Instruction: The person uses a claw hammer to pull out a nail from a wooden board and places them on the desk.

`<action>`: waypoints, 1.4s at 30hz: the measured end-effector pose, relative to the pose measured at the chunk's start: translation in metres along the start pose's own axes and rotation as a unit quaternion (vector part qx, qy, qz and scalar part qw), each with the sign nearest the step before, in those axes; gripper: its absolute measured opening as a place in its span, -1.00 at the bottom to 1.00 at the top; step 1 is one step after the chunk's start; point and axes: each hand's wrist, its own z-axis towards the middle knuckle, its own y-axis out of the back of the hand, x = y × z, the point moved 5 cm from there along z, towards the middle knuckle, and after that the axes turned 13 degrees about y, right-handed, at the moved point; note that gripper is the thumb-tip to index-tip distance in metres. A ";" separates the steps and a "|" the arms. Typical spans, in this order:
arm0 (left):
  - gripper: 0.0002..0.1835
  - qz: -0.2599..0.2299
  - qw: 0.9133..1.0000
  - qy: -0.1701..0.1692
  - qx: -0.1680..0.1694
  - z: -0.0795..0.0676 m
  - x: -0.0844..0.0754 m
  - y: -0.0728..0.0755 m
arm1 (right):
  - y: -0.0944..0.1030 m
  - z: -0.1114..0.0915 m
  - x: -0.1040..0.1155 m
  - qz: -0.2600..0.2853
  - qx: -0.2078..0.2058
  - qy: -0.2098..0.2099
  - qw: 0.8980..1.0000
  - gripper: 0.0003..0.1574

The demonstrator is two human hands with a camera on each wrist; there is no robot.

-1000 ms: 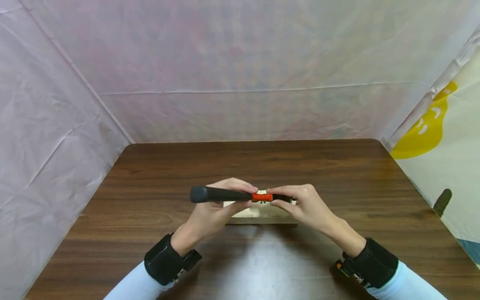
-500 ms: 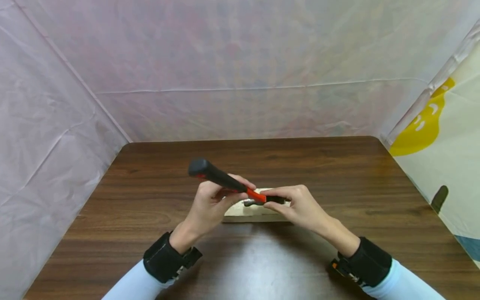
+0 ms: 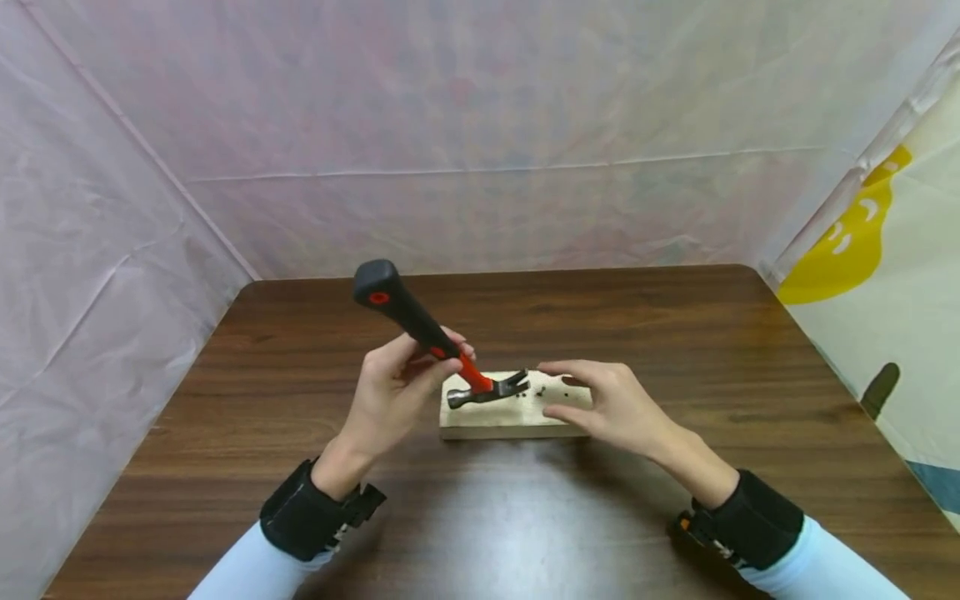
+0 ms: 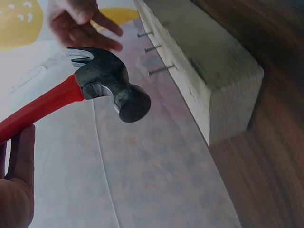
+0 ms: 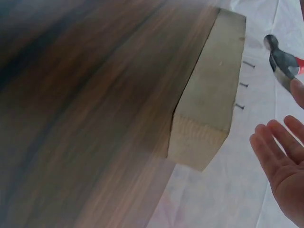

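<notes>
Hammer [image 3: 420,325] swung clear of the right hand [image 3: 615,408], whose fingers stand apart; left hand [image 3: 386,396], fingers clamped on it above block [image 3: 517,422]. Slack pinch could drop it onto nails [image 4: 153,49].

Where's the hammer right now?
In the head view, the hammer is in the person's left hand, its head above the left part of the wooden block, near the nails.

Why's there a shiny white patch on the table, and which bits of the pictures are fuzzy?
Head view: pale glare on the near part of the table, probably reflected light, with soft shadows on either side; left wrist view: the right hand looks smeared, the hammer clearer; right wrist view: wood grain looks soft, the block's edges crisper.
</notes>
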 end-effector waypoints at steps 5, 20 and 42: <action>-0.77 0.014 1.000 0.017 -0.012 0.000 0.002 0.008 | 0.004 -0.008 -0.006 -0.066 0.022 0.018 0.997 -0.36; -0.73 0.061 0.995 0.066 -0.039 0.002 0.007 0.021 | 0.002 -0.027 -0.019 -0.124 0.181 -0.088 0.972 -0.27; -0.72 0.170 0.979 0.108 0.005 0.013 0.020 0.004 | 0.001 -0.026 -0.013 -0.143 0.222 -0.071 0.962 -0.40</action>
